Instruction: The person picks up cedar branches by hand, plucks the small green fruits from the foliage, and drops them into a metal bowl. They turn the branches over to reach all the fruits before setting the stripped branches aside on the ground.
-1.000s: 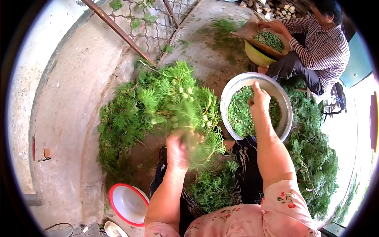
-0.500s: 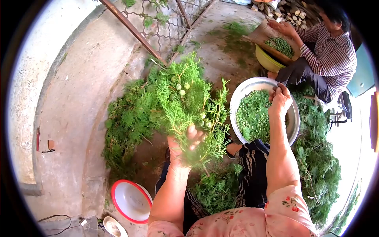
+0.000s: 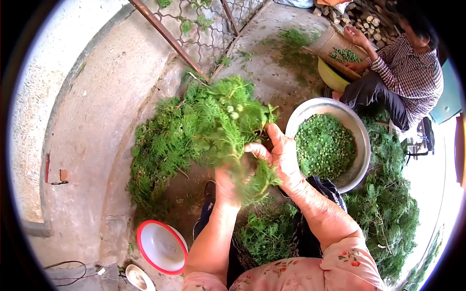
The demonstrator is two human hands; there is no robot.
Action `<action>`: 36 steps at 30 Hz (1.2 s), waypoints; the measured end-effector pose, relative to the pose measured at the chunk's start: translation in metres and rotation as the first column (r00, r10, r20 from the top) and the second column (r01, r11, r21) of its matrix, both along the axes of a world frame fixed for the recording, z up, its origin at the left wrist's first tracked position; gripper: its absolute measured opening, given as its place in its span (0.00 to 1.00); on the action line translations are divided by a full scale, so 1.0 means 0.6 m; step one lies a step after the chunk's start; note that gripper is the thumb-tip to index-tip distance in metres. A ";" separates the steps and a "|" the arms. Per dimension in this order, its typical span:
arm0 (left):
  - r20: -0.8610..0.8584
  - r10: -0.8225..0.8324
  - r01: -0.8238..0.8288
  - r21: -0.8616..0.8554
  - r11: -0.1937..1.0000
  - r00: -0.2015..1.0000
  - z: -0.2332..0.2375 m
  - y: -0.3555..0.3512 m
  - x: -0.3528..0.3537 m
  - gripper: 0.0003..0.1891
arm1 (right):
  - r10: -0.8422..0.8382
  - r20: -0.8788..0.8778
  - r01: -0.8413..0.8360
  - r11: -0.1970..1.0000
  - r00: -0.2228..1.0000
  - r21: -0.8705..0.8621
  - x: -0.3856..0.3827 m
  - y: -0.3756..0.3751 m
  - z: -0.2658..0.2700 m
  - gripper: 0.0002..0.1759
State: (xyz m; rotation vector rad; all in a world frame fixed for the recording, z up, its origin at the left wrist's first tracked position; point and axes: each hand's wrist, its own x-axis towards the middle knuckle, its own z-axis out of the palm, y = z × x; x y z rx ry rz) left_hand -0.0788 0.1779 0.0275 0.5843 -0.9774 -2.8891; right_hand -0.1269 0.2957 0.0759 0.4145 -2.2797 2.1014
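Left hand (image 3: 227, 186): fingers closed around a leafy green bunch (image 3: 218, 116). Right hand (image 3: 284, 160) touches it; I cannot tell its grip. Steel bowl (image 3: 361, 138) at 3 o'clock.

The concrete floor (image 3: 97, 145) carries heaped sprigs (image 3: 160, 145) at left and right, a steel basin (image 3: 358, 167) between them, and a red-rimmed bowl (image 3: 161, 248) nearby.

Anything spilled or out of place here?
Only loose green sprigs strewn over the grey concrete floor beside the woven tray, and a few caught in the wire mesh fence. The round metal basin sits level, unspilled.
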 end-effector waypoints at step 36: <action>0.000 0.039 -0.038 -0.224 0.974 0.999 0.013 0.005 0.001 0.06 | 0.320 0.111 -0.322 0.947 0.941 -0.004 -0.033 0.021 -0.033 0.12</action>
